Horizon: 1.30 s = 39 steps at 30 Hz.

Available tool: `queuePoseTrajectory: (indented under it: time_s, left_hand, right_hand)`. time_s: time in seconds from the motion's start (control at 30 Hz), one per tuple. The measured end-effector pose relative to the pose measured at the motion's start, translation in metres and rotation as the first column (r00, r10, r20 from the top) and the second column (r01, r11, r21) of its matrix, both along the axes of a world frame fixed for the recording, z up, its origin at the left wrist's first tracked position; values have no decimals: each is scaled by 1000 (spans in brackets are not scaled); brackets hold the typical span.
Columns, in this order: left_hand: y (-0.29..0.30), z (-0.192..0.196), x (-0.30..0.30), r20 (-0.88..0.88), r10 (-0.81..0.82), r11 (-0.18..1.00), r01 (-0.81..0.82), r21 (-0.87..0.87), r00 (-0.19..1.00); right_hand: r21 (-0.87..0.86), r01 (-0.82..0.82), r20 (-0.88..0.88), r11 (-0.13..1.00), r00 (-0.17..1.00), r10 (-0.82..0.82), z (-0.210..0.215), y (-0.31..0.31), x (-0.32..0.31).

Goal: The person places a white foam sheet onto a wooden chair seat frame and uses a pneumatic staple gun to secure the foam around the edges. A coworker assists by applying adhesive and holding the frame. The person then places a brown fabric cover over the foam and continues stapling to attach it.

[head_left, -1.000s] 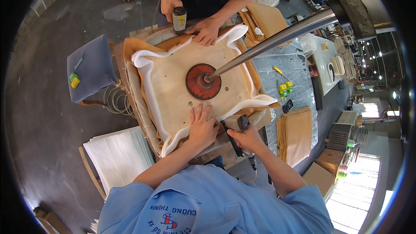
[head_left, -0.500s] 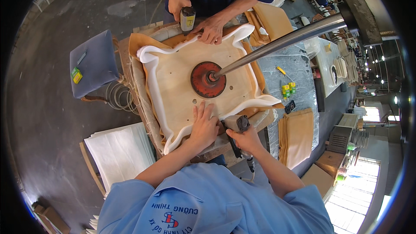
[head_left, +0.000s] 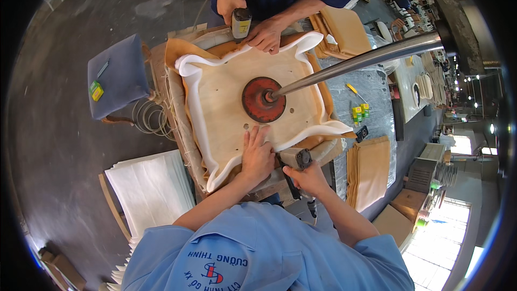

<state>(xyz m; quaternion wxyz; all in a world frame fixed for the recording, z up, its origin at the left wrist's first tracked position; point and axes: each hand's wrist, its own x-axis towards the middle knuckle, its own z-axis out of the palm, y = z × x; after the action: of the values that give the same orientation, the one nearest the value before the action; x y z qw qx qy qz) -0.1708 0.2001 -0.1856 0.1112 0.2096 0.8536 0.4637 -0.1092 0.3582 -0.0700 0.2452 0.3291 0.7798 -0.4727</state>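
Note:
A pale wooden seat panel (head_left: 215, 102) lies under a round red press disc (head_left: 264, 109) on a metal rod. White foam padding (head_left: 196, 129) and tan upholstery (head_left: 180, 48) fold up around the panel's edges. My left hand (head_left: 257, 156) rests on the near edge, fingers stretched onto the wood. My right hand (head_left: 307, 179) grips a pneumatic staple gun (head_left: 296, 157), its head at the near edge just right of my left hand. Across from me a co-worker's hand (head_left: 230, 4) holds another staple gun (head_left: 240, 22), and their other hand (head_left: 265, 37) presses the far edge.
At left stands a blue padded stool (head_left: 118, 78) with a small green-yellow box on it. White sheets (head_left: 148, 188) are stacked at lower left. On the plastic-covered table (head_left: 344, 89) at right lie a yellow-handled screwdriver (head_left: 355, 92), small boxes and stacked tan covers (head_left: 369, 170). Coiled hose (head_left: 153, 118) hangs beside the stool.
The view has shifted slightly, so most things appear a little further right. My hands stay at the near edge. The co-worker's staple gun sits a little closer to their other hand.

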Motion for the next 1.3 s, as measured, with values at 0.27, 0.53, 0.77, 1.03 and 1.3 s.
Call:
queuePoseTrajectory:
  time_s: [0.27, 0.53, 0.77, 1.03, 1.3]
  left_hand:
    - [-8, -4, -3, -71, -49, 998, 45, -50, 996]
    - [-10, -2, -9, -74, -27, 998, 23, -54, 997]
    - [-14, -3, -14, -64, -75, 997, 74, -24, 995]
    - [-29, -14, -23, -45, -102, 990, 106, 96, 994]
    - [-35, 3, -18, 127, 10, 967, -42, 252, 992]
  right_hand:
    - [112, -71, -14, 991, 997, 73, -10, -1, -1]
    - [24, -40, -46, 999, 998, 41, 0, -10, 5]
    - [89, -57, -34, 994, 998, 61, -13, -8, 4]
    - [-11, -32, -66, 999, 997, 31, 0, -17, 6]
    - [-58, -19, -127, 998, 992, 12, -12, -14, 7]
